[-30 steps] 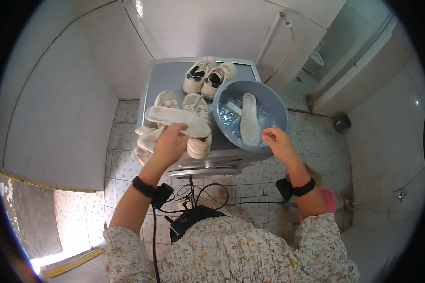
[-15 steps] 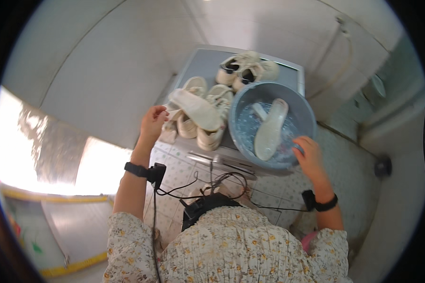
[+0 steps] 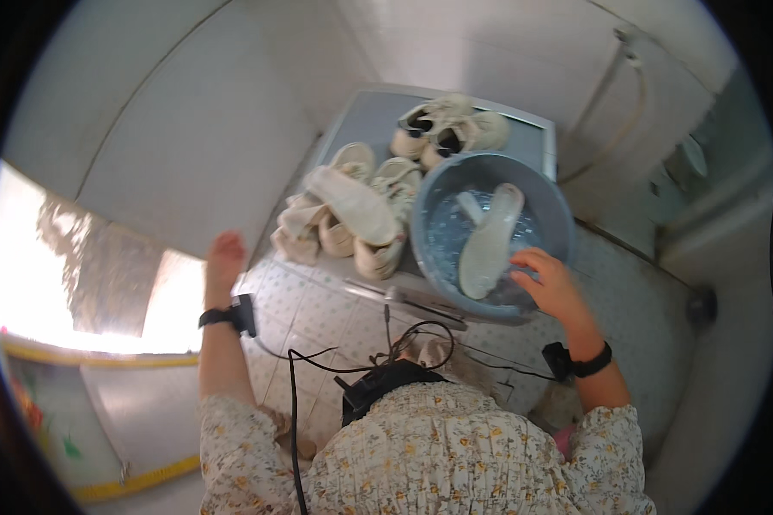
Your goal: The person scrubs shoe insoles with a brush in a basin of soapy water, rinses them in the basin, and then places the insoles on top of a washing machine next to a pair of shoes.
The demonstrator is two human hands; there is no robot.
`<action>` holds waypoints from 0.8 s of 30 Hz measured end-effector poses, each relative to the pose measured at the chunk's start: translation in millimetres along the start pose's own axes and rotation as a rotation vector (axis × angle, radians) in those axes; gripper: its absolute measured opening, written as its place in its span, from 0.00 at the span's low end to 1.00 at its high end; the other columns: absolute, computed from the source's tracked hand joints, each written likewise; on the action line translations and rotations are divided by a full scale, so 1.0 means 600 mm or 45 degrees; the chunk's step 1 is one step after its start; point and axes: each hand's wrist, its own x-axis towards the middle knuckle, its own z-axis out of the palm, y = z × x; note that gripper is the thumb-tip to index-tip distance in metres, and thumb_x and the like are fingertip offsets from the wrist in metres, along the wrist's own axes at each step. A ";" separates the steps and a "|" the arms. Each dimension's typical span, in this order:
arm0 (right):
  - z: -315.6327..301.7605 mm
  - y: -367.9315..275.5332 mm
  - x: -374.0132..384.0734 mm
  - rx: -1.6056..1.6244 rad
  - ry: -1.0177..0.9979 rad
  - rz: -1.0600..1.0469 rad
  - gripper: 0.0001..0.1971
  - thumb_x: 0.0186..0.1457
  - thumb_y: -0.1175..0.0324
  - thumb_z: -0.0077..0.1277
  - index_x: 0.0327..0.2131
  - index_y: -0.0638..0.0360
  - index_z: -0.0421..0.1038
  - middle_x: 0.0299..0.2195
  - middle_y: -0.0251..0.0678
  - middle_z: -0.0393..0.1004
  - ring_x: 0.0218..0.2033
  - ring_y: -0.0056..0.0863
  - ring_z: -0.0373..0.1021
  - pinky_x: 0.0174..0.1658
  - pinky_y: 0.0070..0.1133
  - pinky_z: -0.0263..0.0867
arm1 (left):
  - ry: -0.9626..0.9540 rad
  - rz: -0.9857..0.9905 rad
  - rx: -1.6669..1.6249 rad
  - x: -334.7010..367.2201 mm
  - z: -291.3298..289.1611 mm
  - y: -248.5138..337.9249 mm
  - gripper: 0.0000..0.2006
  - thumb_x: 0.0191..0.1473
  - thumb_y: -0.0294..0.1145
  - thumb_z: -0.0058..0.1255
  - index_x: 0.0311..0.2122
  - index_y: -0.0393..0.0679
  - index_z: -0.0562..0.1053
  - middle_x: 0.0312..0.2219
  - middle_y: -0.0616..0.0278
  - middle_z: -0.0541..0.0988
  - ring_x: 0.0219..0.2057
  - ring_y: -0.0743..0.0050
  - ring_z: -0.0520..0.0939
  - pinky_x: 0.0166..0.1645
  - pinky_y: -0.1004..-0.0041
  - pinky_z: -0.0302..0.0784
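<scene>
A blue-grey basin (image 3: 560,193) of water stands on a grey-topped surface. In it floats a white insole (image 3: 492,236), with a small white block (image 3: 470,207) next to it. My right hand (image 3: 548,281) is over the basin's near right side, fingers apart and holding nothing, its fingertips close to the insole. Off to the left, away from the shoes, my left hand (image 3: 225,256) is smeared by motion, so its fingers cannot be made out. A second white insole (image 3: 356,204) lies across a pair of cream lace-up shoes (image 3: 375,258), left of the basin.
Another pair of cream shoes with dark linings (image 3: 442,133) sits behind the basin on the grey top (image 3: 361,116). Crumpled white cloth (image 3: 296,245) lies at its left edge. Black cables (image 3: 421,329) hang between my wrists. A hose (image 3: 631,112) runs down the right wall.
My left hand has swung left and nearer, away from the shoes and the insole on them. My right hand has moved from the basin's rim inward, toward the floating insole.
</scene>
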 end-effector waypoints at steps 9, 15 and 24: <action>-0.004 0.073 0.020 -0.631 -0.473 0.079 0.18 0.50 0.62 0.53 0.44 0.58 0.70 0.43 0.41 0.70 0.43 0.40 0.68 0.45 0.28 0.64 | -0.297 -0.062 1.122 0.042 0.321 -0.076 0.13 0.54 0.37 0.47 0.42 0.40 0.70 0.33 0.63 0.76 0.34 0.75 0.76 0.39 0.76 0.72; 0.024 0.029 0.113 -0.335 -0.367 0.728 0.20 0.53 0.58 0.50 0.45 0.62 0.69 0.43 0.45 0.72 0.44 0.37 0.68 0.46 0.27 0.63 | -0.805 0.124 1.452 0.023 0.502 -0.281 0.13 0.51 0.35 0.48 0.39 0.38 0.73 0.30 0.57 0.78 0.33 0.66 0.79 0.39 0.71 0.73; -0.001 -0.003 0.098 0.136 -0.160 0.919 0.19 0.52 0.59 0.50 0.45 0.59 0.70 0.41 0.35 0.71 0.39 0.30 0.65 0.43 0.26 0.61 | -0.783 -0.360 1.675 -0.068 0.596 -0.349 0.19 0.50 0.41 0.50 0.45 0.40 0.70 0.37 0.60 0.74 0.38 0.66 0.75 0.41 0.69 0.72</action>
